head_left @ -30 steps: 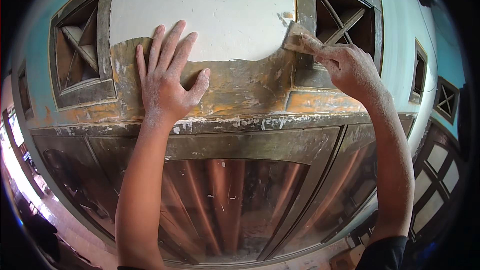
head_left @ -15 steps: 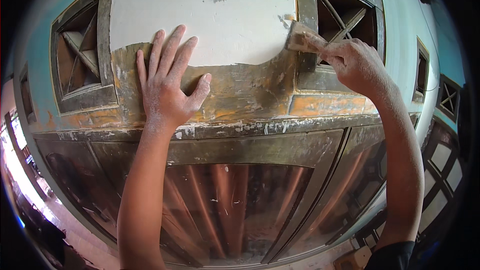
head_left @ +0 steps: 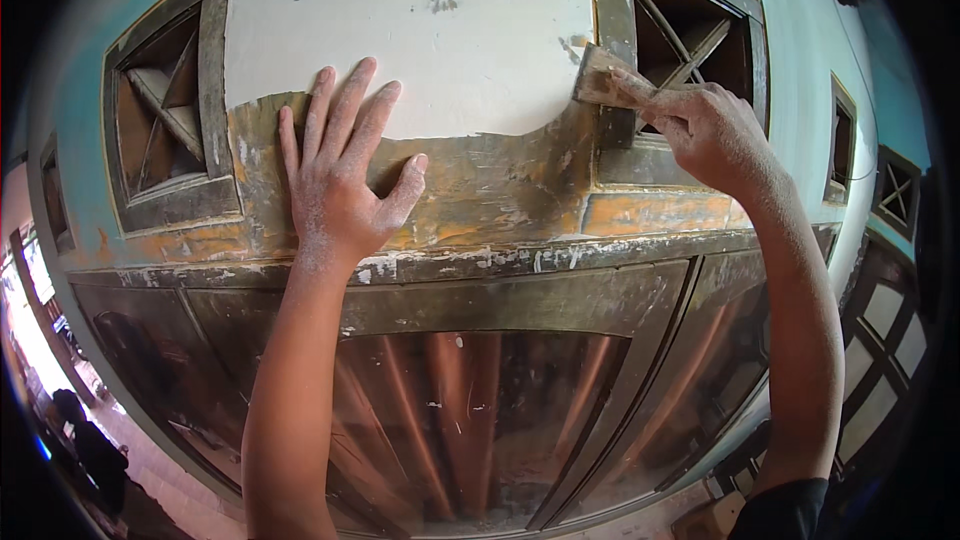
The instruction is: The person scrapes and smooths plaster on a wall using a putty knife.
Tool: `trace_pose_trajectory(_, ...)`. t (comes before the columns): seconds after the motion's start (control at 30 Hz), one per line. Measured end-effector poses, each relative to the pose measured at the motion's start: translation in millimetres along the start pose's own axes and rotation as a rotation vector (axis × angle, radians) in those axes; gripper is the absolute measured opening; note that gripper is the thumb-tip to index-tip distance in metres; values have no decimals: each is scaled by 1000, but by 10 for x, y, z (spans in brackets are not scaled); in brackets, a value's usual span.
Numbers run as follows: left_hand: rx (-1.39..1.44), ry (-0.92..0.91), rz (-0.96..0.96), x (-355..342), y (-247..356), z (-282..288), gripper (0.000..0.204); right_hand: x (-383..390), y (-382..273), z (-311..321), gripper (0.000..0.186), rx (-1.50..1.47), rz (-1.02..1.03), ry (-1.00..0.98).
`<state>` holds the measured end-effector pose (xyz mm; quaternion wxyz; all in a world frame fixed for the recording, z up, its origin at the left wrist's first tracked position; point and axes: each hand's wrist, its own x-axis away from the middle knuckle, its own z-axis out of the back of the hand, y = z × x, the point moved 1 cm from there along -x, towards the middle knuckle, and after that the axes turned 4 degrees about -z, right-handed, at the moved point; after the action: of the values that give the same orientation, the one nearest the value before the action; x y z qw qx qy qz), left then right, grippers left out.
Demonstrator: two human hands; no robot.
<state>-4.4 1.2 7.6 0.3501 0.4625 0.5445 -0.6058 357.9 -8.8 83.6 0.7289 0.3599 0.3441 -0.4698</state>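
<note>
My left hand [head_left: 340,180], dusted with pale powder, lies spread on the wall where a white coated area [head_left: 420,40] meets scraped brown and orange patches [head_left: 510,185]. In my right hand [head_left: 715,135] is a flat scraper [head_left: 605,75], its blade against the white coat's right edge, beside the dark wooden frame [head_left: 755,70] of a small vent opening with crossed slats. Powder covers that hand and forearm too. A second slatted vent [head_left: 170,115] sits left of the coated area.
Below runs a paint-flecked ledge [head_left: 480,265] over dark wooden doors with glass [head_left: 470,430]. Blue walls curve away at both sides, with another panelled door [head_left: 880,340] at right. A dark figure, apparently a person [head_left: 95,445], is at lower left beside a bright opening.
The wall and my left hand sit slightly lower in the view than a second ago. The scraper remains at the coat's edge, moved only slightly. The dark figure at lower left shows more clearly.
</note>
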Motion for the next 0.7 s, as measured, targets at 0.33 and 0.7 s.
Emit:
trace_pose_trajectory(0.33,-5,1,-1,-13,19,-1,65,86,10,-90,25,-56,-28,13)
trace_pose_trajectory(0.7,-5,-13,5,9,19,-10,66,108,-80,-116,26,-47,-123,-54)
